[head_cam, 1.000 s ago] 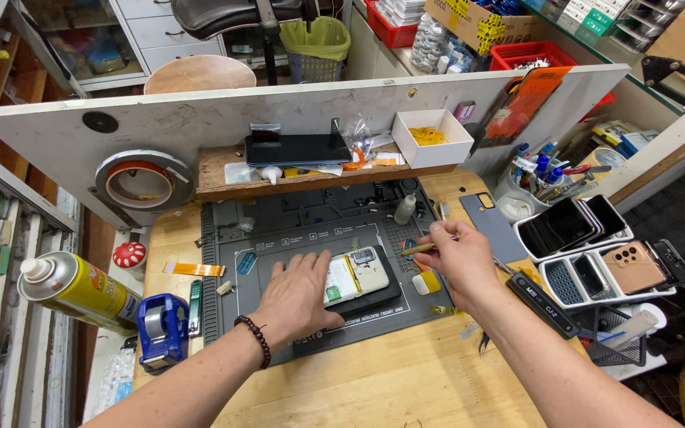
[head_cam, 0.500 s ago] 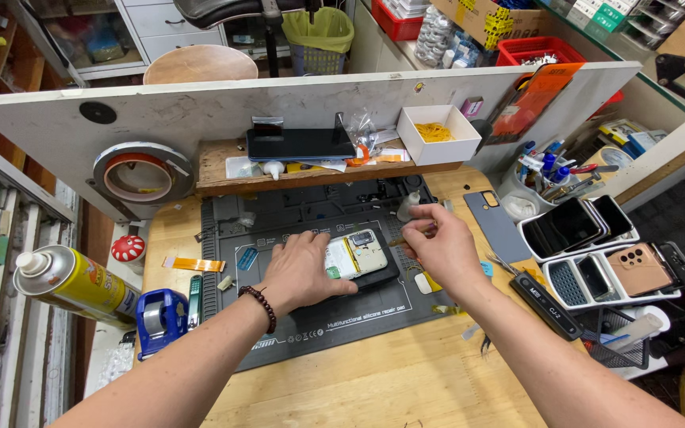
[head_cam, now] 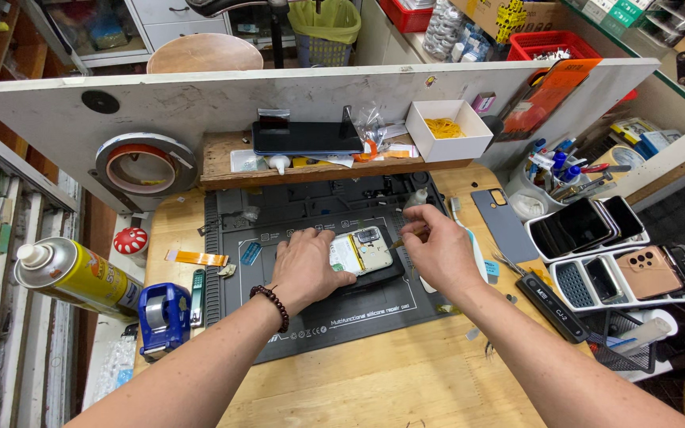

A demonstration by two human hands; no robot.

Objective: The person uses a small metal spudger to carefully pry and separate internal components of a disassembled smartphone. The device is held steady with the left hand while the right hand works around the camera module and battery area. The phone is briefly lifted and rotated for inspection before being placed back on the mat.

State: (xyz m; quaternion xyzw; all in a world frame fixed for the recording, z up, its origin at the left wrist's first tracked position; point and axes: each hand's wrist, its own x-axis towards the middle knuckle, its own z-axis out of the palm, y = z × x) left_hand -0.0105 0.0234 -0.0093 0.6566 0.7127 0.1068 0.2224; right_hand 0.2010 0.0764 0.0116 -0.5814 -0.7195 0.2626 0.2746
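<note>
Opened smartphone, back cover off (head_cam: 366, 252), lies on dark grey silicone work mat (head_cam: 311, 317) on tabletop. Left hand (head_cam: 304, 268) flat, fingers spread, steadying it. Right hand (head_cam: 438, 247) fingers pinching thin tool at phone's edge; judged disassembly step, next move needs fine, steady control.

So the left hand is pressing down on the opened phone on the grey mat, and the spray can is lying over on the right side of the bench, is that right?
Not quite. The left hand does press on the opened phone on the grey mat, but the head view shows the yellow spray can lying at the left side of the bench, beside the blue tape dispenser.
</note>
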